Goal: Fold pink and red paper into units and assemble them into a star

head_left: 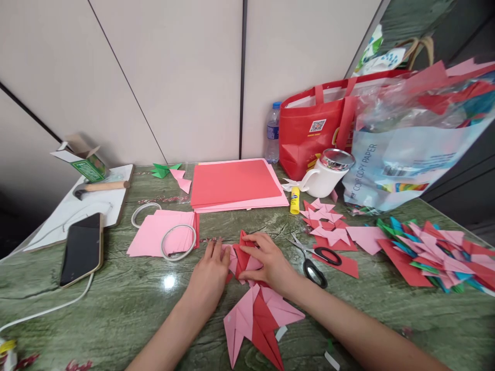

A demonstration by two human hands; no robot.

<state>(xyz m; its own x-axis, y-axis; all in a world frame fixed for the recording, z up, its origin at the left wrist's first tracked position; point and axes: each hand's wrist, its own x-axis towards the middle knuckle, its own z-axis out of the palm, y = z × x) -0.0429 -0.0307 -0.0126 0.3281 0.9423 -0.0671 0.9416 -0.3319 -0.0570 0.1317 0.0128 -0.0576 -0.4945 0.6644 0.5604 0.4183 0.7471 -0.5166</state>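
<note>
Both hands are on a folded red and pink paper piece (243,257) at the middle of the table. My left hand (209,270) holds its left edge, with the fingers close together and pointing away from me. My right hand (270,260) has its thumb and fingers curled around the upright red flap and the right side. Part of the piece is hidden under the hands. Just below lies a larger pointed red and pink folded paper shape (257,319); whether the two pieces are joined I cannot tell. Black-handled scissors (315,260) lie open to the right of my right hand.
Pink paper squares (154,232) and tape rolls (179,242) lie left. Behind are red sheets (232,180), a glue stick (295,201) and a white mug (323,175). Folded stars (444,252) pile up right, below bags (410,154). A phone (82,247) and hammer (104,186) lie far left.
</note>
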